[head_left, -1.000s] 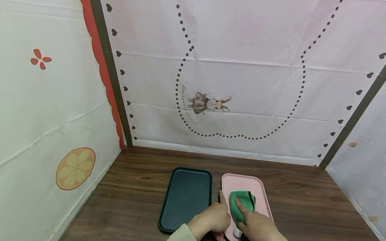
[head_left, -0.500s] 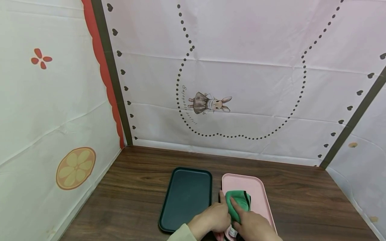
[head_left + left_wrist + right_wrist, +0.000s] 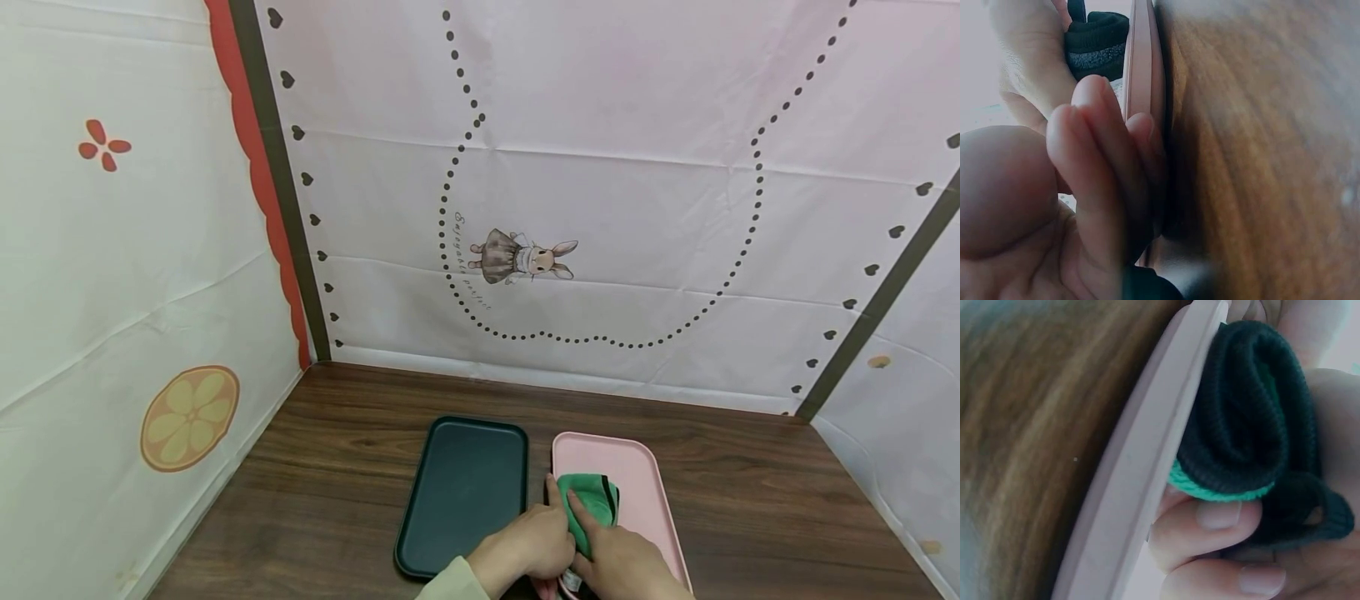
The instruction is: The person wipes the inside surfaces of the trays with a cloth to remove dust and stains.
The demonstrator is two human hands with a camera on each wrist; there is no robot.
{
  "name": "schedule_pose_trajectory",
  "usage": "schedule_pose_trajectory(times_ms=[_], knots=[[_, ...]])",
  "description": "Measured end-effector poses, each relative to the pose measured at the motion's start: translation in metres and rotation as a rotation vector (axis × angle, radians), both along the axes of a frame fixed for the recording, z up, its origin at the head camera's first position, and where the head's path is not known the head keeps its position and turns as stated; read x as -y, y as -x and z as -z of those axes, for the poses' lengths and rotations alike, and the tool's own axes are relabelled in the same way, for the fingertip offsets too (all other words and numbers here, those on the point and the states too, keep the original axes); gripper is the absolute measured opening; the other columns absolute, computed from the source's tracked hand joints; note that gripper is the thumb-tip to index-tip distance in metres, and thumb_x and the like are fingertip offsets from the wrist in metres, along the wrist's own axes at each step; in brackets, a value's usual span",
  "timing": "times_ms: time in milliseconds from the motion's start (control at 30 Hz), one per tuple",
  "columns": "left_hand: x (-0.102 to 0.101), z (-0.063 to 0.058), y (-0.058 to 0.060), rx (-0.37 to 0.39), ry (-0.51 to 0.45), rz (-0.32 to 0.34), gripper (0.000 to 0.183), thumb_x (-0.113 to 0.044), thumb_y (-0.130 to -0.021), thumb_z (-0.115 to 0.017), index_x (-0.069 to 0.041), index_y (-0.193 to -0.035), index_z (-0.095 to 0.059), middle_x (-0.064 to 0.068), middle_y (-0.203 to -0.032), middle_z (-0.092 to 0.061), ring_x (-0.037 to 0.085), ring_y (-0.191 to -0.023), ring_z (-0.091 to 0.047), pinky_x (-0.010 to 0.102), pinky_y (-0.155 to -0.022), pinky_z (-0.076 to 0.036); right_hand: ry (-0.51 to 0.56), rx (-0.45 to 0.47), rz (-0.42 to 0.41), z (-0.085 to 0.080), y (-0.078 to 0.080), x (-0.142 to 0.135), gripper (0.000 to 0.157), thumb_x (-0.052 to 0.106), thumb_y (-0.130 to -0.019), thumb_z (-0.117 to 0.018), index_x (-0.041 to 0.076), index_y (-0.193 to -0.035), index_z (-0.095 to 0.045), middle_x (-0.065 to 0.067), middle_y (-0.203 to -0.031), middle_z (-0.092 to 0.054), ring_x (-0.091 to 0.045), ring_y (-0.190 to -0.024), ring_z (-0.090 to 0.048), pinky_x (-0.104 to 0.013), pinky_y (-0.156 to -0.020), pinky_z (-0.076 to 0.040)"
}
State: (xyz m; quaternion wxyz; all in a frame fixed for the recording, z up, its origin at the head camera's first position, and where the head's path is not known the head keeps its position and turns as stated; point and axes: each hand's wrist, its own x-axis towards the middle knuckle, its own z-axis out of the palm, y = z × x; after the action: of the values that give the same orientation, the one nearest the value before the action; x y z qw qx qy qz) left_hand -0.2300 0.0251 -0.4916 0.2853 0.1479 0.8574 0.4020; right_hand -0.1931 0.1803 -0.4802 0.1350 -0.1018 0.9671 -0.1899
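Observation:
On the wooden table lies a pink tray. My right hand grips a folded green cloth with dark trim against the tray's left side, the index finger stretched along its top. Seen from the right wrist, the cloth's dark folded end and a dark hanging loop show beside the tray wall, with curled fingertips below. My left hand holds the tray at its left edge, index finger straight along the rim. Its other fingers curl close to the tray wall in the left wrist view.
A dark teal tray lies to the left of the pink one, with a narrow gap between them. Printed white cloth walls enclose the wooden tabletop at the back and sides.
My right hand has slid left across the pink tray with the green cloth, up to the tray's left edge beside the left hand. The left hand has stayed in place.

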Motion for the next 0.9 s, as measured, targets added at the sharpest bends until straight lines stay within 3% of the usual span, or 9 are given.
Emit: schedule_pose_trajectory(times_ms=[367, 900], knots=[[0.0023, 0.0011, 0.0001, 0.01, -0.038, 0.019, 0.084, -0.009, -0.101, -0.056, 0.005, -0.164, -0.001, 0.012, -0.049, -0.064, 0.013, -0.031, -0.051, 0.026, -0.033, -0.042, 0.0, 0.01, -0.014, 0.0002, 0.0008, -0.0001, 0.085, 0.048, -0.096, -0.067, 0.017, -0.165, -0.029, 0.002, -0.055, -0.051, -0.017, -0.047, -0.048, -0.039, -0.05, -0.043], [0.0021, 0.0017, 0.001, 0.01, -0.01, 0.027, 0.086, -0.004, -0.098, -0.057, 0.005, -0.164, -0.002, 0.011, -0.048, -0.063, 0.012, -0.031, -0.049, 0.026, -0.032, -0.039, -0.006, 0.031, 0.031, -0.0015, -0.0015, 0.0026, 0.089, 0.031, -0.088, -0.071, 0.02, -0.165, -0.029, 0.0, -0.057, -0.051, -0.018, -0.048, -0.046, -0.038, -0.049, -0.038]])
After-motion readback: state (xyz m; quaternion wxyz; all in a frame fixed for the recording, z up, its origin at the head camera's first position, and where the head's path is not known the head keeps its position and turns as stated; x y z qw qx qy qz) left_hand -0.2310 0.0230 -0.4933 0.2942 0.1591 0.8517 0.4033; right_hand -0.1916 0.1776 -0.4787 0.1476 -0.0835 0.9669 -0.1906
